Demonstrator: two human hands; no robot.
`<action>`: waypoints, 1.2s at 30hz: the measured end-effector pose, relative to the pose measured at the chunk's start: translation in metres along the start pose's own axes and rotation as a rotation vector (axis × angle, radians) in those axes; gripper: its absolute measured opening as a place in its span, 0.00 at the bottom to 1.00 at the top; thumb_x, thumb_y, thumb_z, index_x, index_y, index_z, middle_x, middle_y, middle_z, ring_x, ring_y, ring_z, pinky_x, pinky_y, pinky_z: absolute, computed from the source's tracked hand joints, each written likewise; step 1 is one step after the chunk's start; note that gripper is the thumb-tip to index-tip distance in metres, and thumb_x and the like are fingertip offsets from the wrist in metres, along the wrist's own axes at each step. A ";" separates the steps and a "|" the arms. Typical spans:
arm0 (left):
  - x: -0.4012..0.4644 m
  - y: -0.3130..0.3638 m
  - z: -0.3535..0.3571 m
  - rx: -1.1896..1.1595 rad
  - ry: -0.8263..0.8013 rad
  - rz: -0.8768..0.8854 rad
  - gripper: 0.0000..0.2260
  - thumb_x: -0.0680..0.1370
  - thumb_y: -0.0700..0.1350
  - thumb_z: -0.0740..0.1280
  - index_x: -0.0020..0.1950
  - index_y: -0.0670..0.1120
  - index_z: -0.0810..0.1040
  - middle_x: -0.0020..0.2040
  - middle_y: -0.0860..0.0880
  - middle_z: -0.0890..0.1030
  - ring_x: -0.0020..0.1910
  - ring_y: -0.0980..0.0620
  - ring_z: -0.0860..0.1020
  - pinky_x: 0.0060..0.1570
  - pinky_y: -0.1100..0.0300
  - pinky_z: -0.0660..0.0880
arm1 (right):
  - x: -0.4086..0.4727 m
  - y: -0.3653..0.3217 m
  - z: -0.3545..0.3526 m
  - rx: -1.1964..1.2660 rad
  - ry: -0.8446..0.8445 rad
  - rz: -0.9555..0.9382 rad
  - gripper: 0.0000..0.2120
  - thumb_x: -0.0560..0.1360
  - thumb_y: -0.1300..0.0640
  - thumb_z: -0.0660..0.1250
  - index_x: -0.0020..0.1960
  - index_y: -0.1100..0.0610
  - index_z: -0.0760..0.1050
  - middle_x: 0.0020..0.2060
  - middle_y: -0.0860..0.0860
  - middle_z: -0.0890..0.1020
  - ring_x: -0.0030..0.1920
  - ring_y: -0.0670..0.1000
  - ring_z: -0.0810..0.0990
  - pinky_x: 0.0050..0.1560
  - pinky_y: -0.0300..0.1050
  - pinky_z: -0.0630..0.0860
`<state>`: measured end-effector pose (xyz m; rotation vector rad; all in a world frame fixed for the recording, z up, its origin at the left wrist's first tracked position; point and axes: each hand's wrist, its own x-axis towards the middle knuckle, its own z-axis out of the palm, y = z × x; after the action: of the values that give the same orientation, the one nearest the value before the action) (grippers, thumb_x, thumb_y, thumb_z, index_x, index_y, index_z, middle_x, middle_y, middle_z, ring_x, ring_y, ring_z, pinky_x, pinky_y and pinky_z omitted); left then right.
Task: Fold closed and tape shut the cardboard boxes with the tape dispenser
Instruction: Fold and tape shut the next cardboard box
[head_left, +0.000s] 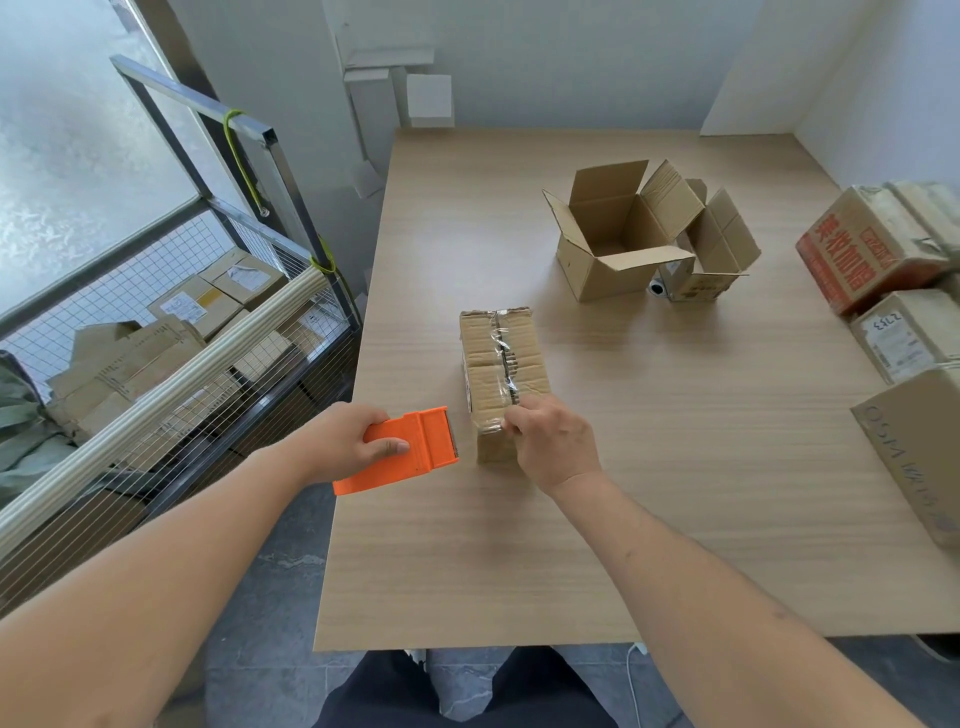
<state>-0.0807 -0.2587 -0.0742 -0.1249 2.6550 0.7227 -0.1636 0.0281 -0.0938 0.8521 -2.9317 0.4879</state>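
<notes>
Wooden table carries a taped box, two open boxes, stacked cartons at right

I note an orange tape dispenser left of the plain brown box; pale wood-grain worktop; red-printed carton far right of it.
</notes>
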 end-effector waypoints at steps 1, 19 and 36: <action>0.004 0.005 -0.001 0.023 0.008 -0.012 0.19 0.78 0.63 0.68 0.40 0.49 0.76 0.36 0.50 0.79 0.36 0.50 0.78 0.37 0.50 0.73 | 0.001 -0.002 -0.001 -0.011 -0.009 -0.011 0.04 0.72 0.57 0.70 0.40 0.52 0.77 0.40 0.48 0.78 0.47 0.55 0.78 0.33 0.42 0.66; 0.044 0.071 -0.002 0.075 -0.056 -0.324 0.19 0.76 0.61 0.70 0.49 0.45 0.81 0.46 0.46 0.82 0.43 0.48 0.78 0.37 0.56 0.71 | 0.015 -0.057 0.015 -0.099 -0.163 0.211 0.07 0.81 0.55 0.63 0.57 0.54 0.76 0.56 0.51 0.77 0.61 0.57 0.73 0.52 0.50 0.75; 0.040 0.080 0.001 -0.221 -0.072 -0.550 0.28 0.74 0.57 0.76 0.66 0.43 0.73 0.62 0.42 0.78 0.55 0.41 0.77 0.51 0.48 0.74 | 0.012 -0.057 0.021 -0.136 -0.149 0.169 0.06 0.79 0.59 0.65 0.54 0.55 0.79 0.53 0.52 0.78 0.58 0.58 0.76 0.53 0.54 0.80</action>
<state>-0.1318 -0.1887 -0.0530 -0.8314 2.2960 0.7992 -0.1424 -0.0298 -0.0956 0.6562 -3.1462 0.2378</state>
